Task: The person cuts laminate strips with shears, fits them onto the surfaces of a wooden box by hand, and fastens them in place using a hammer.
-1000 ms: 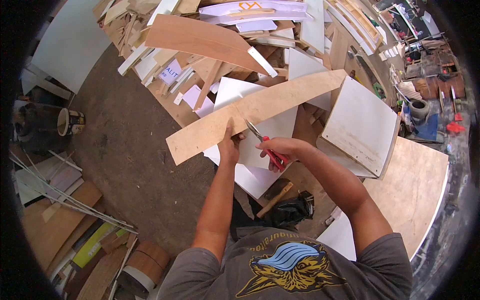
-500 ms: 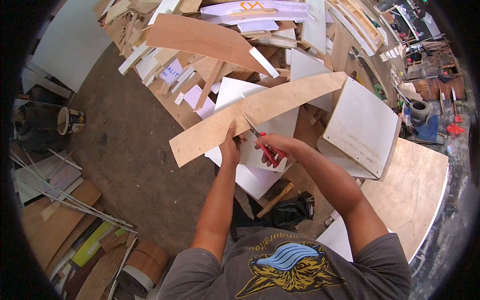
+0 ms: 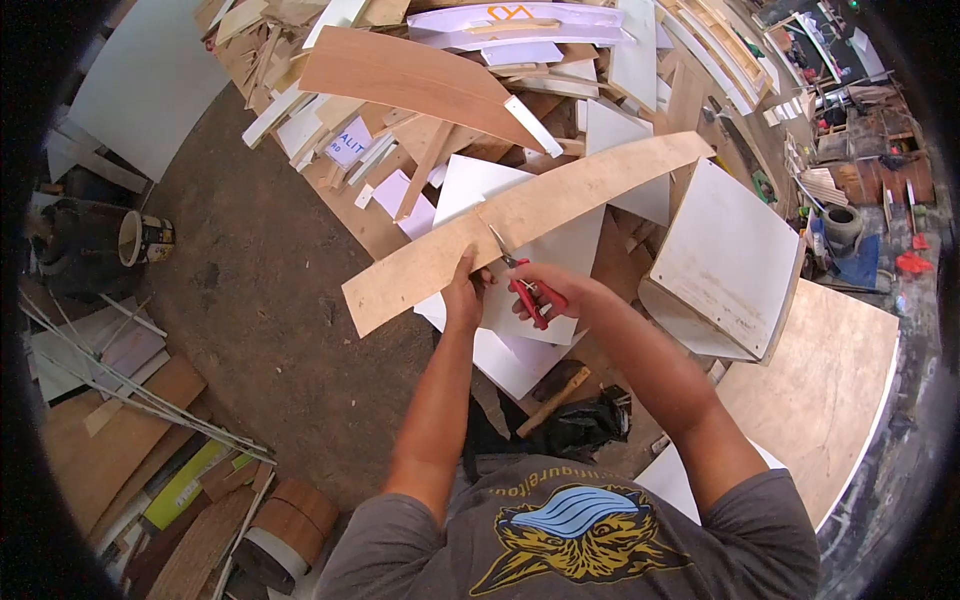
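Observation:
A long, curved strip of thin plywood (image 3: 560,193) slants across the view, its left end lower and its right end near a white box. My left hand (image 3: 465,292) grips the strip's lower edge, thumb on top and the other fingers beneath. Close beside it, my right hand (image 3: 552,290) is wrapped round the red handles of snips (image 3: 526,300). The metal blades reach the strip's lower edge near its middle, where a short line crosses the wood. White panels (image 3: 560,250) lie underneath the strip.
Wood offcuts and a brown curved board (image 3: 420,80) are heaped ahead. The white box (image 3: 725,258) stands at the right, above a large plywood sheet (image 3: 815,390). A hammer (image 3: 553,402) and black plastic bag (image 3: 590,425) lie near my body. A bucket (image 3: 147,238) is at the left.
The plywood strip has shifted slightly right and its right end has risen. The snips' handles have turned more upright and moved a little left, still in my right hand.

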Tool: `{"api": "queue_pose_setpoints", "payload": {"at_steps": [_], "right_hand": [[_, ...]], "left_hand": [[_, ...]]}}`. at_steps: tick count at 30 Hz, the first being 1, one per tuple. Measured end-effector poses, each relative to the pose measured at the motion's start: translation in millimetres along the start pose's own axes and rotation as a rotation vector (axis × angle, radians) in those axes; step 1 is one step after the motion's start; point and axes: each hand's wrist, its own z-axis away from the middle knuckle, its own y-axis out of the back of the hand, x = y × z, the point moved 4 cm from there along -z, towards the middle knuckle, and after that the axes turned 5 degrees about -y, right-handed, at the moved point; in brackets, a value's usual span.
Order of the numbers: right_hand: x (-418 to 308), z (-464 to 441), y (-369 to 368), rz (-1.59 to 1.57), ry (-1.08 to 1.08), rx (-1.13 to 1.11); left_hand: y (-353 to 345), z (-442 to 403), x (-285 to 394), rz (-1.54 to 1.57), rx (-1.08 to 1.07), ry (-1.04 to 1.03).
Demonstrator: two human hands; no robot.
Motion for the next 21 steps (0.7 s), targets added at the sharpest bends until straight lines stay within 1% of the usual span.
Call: {"api": "queue_pose_setpoints", "payload": {"at_steps": [3, 6, 12, 15, 18, 21], "right_hand": [[17.9, -4.3, 11.7, -0.208, 0.147, -0.170], [33.2, -12.7, 11.4, -0.239, 0.112, -0.117], [35.2, -7.5, -0.1, -0.200, 0.148, -0.006], [28.9, 7.9, -6.8, -0.250, 0.144, -0.044], [24.0, 11.1, -14.2, -0.280, 0.076, -0.075], [21.1, 3.0, -8.8, -0.232, 0.110, -0.042]], "left_hand": [[1.4, -1.8, -3.8, 0.012, 0.000, -0.047], [5.6, -5.0, -7.9, 0.038, 0.027, -0.016], [8.0, -6.1, -7.9, 0.008, 0.002, -0.035], [6.3, -3.6, -8.7, 0.016, 0.013, -0.045], [7.9, -3.6, -11.9, -0.002, 0.033, -0.064], [9.9, -4.9, -11.7, 0.027, 0.033, -0.036]]}}
